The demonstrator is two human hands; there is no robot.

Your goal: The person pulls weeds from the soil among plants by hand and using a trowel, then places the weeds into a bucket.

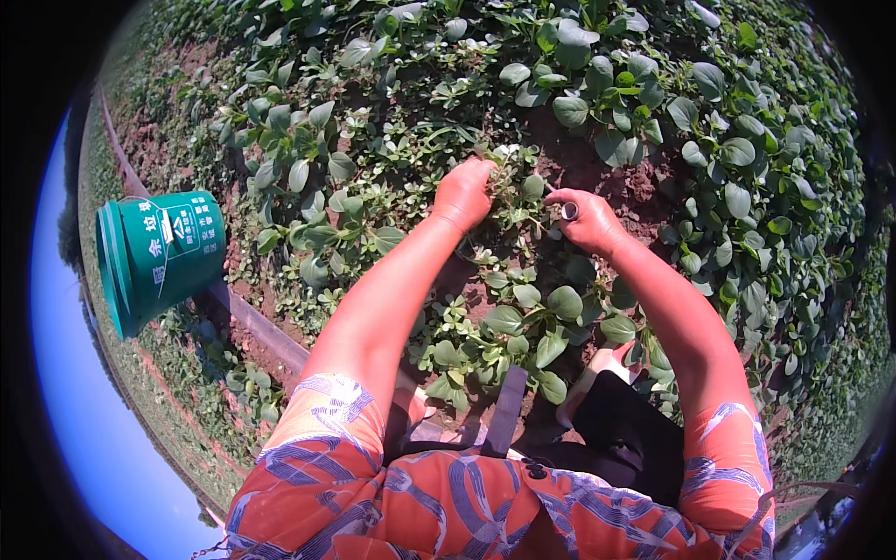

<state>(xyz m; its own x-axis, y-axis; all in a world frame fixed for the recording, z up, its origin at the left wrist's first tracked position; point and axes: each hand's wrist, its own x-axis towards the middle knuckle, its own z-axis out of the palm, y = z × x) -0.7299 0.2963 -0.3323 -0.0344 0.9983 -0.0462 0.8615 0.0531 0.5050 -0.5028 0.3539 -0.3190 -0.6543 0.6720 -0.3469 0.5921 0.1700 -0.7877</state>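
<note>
My left hand (465, 190) is closed around a clump of small-leaved weeds (505, 183) that look like purslane, low over the soil. Just to the right, my right hand (589, 220) grips a small hand tool (570, 211). The round, seemingly hollow end of its handle points up at me, and most of the tool is hidden by the fingers. Broad-leaved green vegetable plants (532, 311) grow between my forearms. Reddish-brown bare soil (633, 185) shows beyond my right hand.
A green plastic bucket (175, 241) with white writing and a wire handle stands to the left. Beside it runs a dark flat strip (259, 327) along the ground. Dense leafy plants (735, 150) cover the right side. My light-coloured shoes (609, 364) rest among the plants.
</note>
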